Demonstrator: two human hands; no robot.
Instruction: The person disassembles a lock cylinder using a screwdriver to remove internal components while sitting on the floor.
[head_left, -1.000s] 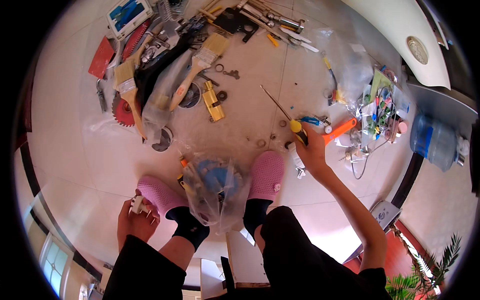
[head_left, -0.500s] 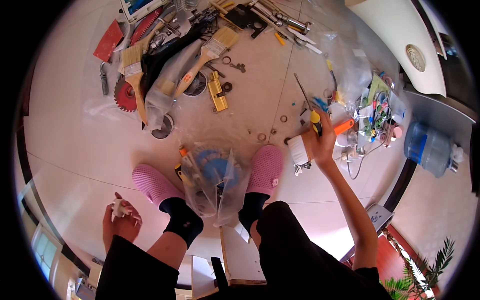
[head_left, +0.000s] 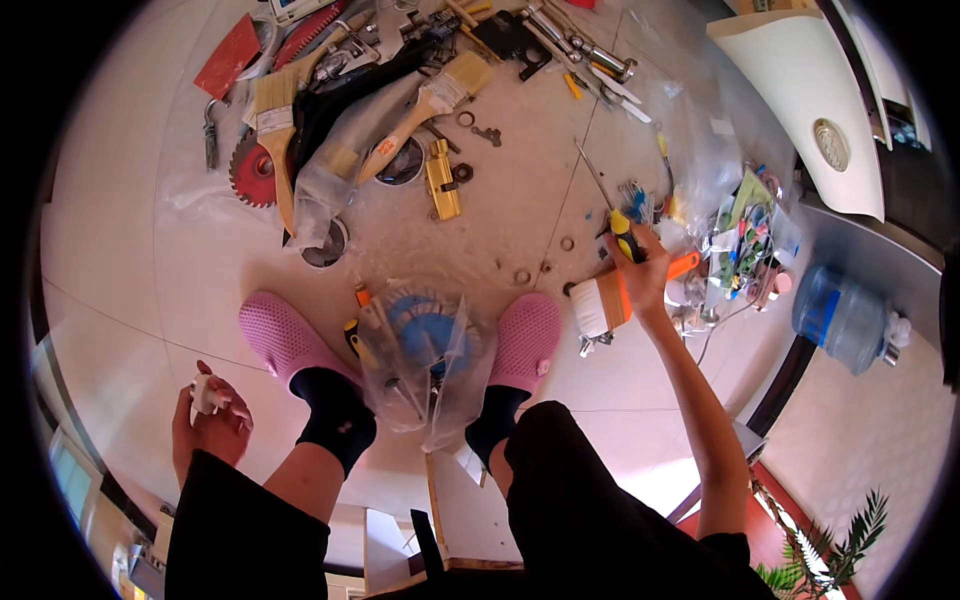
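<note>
My right hand is closed around the yellow and black handle of a screwdriver, its thin shaft pointing away and slightly left. Under and beside that hand is a wide paintbrush with white bristles and an orange handle. At the lower left, my left hand has its fingers curled around a small whitish piece, too small to name. Between my feet sits a clear plastic bag with a blue disc and other items inside. A loose pile of small parts lies right of my right hand.
Farther off on the floor are two wooden-handled paintbrushes, a red saw blade, a brass lock cylinder and several washers. A large blue water bottle lies at the right, below a white curved panel.
The screwdriver and my right hand have shifted slightly away from me, showing more of the brush. My left hand still holds the whitish piece. The whole view has shifted a little.
</note>
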